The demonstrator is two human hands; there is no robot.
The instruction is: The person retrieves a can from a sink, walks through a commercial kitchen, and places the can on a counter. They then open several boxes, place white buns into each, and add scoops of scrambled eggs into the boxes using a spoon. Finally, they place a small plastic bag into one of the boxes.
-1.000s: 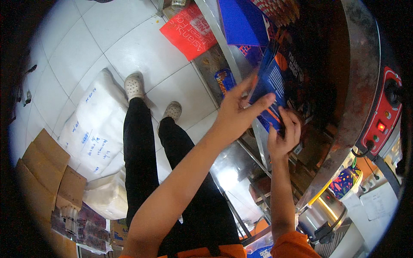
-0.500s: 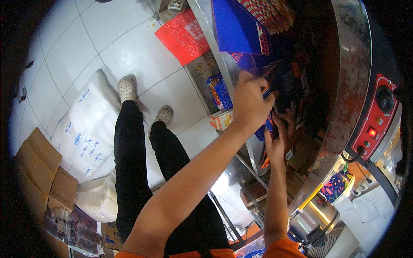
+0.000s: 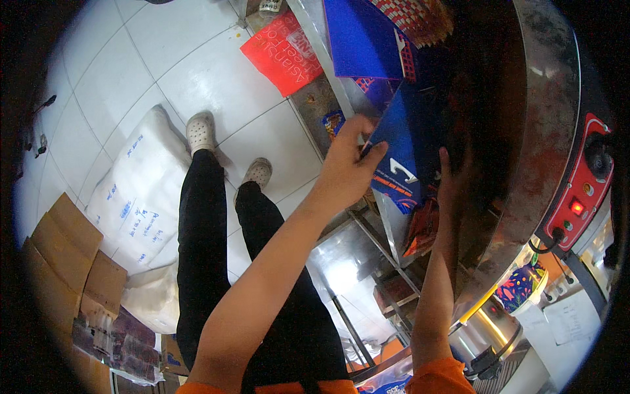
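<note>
A flat blue printed carton [image 3: 398, 157] with white and orange marks stands tilted over the edge of a metal shelf [image 3: 341, 88]. My left hand [image 3: 351, 161] pinches its near left edge between thumb and fingers. To the right of the carton, my right hand [image 3: 453, 180] reaches into the dark shelf space with a finger stretched out. Shadow hides most of its other fingers, and I see nothing held in it. Another blue carton [image 3: 364, 39] lies farther up the shelf, beside a stack of red-and-white checked paper pieces [image 3: 417, 20].
A metal counter edge [image 3: 541, 131] overhangs on the right, carrying a red control panel [image 3: 577, 190] with a lit lamp. A red printed sheet [image 3: 282, 56] hangs by the shelf. White wrapped bundles [image 3: 134, 190] and cardboard boxes [image 3: 62, 256] stand on the tiled floor at left.
The blue carton has come up into plain view, held at its edge by my left hand, which moved left and nearer. My right hand has moved slightly right and farther into shadow.
</note>
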